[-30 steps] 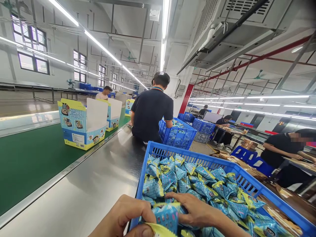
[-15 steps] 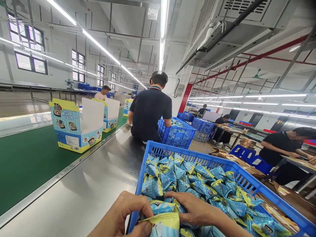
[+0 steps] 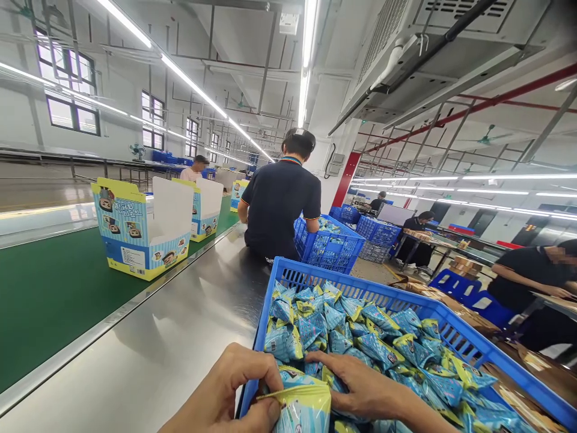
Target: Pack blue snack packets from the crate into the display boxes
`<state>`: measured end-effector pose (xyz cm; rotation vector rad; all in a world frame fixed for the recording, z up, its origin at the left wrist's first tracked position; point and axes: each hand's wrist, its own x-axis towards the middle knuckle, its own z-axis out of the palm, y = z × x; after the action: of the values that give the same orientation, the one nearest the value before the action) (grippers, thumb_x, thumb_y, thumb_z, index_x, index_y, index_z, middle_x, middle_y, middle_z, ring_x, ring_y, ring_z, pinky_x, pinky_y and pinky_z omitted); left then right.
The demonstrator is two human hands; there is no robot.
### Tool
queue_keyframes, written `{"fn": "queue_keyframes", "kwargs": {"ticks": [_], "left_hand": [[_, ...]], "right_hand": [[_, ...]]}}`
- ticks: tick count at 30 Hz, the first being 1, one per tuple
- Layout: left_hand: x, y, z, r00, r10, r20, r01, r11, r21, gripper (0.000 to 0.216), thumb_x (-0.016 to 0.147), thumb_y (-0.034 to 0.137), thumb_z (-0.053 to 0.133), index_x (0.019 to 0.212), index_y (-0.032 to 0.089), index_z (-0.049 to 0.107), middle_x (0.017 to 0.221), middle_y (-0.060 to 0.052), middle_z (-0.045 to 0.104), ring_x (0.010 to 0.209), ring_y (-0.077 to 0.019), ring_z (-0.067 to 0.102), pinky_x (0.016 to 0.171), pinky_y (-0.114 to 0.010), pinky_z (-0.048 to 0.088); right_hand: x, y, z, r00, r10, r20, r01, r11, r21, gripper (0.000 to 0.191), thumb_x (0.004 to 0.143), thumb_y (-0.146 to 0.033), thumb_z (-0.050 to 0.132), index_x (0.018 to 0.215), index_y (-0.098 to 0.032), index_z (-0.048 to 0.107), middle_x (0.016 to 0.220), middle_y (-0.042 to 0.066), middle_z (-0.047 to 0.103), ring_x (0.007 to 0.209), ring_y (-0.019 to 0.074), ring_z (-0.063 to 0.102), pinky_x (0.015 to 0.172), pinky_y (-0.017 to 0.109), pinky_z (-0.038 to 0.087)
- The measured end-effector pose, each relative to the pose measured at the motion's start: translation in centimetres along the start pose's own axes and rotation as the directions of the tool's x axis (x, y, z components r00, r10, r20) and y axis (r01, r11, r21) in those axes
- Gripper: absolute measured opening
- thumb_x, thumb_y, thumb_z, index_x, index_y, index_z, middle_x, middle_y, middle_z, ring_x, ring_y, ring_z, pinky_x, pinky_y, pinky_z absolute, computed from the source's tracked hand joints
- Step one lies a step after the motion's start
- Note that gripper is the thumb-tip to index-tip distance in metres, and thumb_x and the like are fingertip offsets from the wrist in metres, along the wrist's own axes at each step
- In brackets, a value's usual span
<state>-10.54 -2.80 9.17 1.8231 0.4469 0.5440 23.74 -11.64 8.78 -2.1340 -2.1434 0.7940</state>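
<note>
My left hand (image 3: 237, 385) is at the near edge of a blue plastic basket (image 3: 360, 294), shut on a foil snack packet (image 3: 302, 410) that is pale blue with a yellow edge. Its lower part runs out of the picture. My right hand (image 3: 356, 382) lies with its fingers apart on the heap of similar triangular packets (image 3: 351, 340), just right of the held one. The heap fills the basket and hides its floor.
A steel table (image 3: 153, 343) runs along the left of the basket, with a green conveyor belt (image 3: 67, 288) beyond it carrying open printed display boxes (image 3: 135, 234). A seated co-worker (image 3: 274, 204) sits ahead beside a second blue basket (image 3: 329, 246). More workers and blue crates stand to the right.
The yellow-edged packet in my left hand has come up from the bottom edge of the picture and shows more fully. The view has shifted slightly.
</note>
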Motion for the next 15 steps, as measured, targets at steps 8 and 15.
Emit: {"fn": "queue_keyframes", "kwargs": {"ticks": [8, 15], "left_hand": [[5.8, -0.3, -6.7, 0.887, 0.298, -0.353, -0.193, 0.933, 0.303, 0.049, 0.097, 0.062, 0.056, 0.075, 0.019, 0.064, 0.075, -0.004, 0.063, 0.076, -0.019, 0.06, 0.075, -0.031, 0.049], [15.1, -1.2, -25.7, 0.559, 0.174, -0.811, 0.347, 0.839, 0.419, 0.034, 0.107, 0.045, 0.067, 0.089, 0.016, 0.065, 0.081, 0.0, 0.061, 0.076, -0.0178, 0.06, 0.08, -0.035, 0.054]], "right_hand": [[-0.3, -0.9, -0.4, 1.0, 0.024, -0.006, -0.024, 1.0, 0.012, 0.085, 0.085, -0.039, 0.067, 0.166, -0.023, 0.052, 0.158, 0.019, 0.063, 0.148, 0.0421, 0.057, 0.127, 0.062, 0.039], [-0.2, 0.2, 0.4, 0.999, 0.023, -0.035, -0.022, 0.999, 0.03, 0.084, 0.085, -0.039, 0.07, 0.166, -0.025, 0.053, 0.16, 0.018, 0.063, 0.15, 0.0427, 0.056, 0.128, 0.06, 0.039]]}}
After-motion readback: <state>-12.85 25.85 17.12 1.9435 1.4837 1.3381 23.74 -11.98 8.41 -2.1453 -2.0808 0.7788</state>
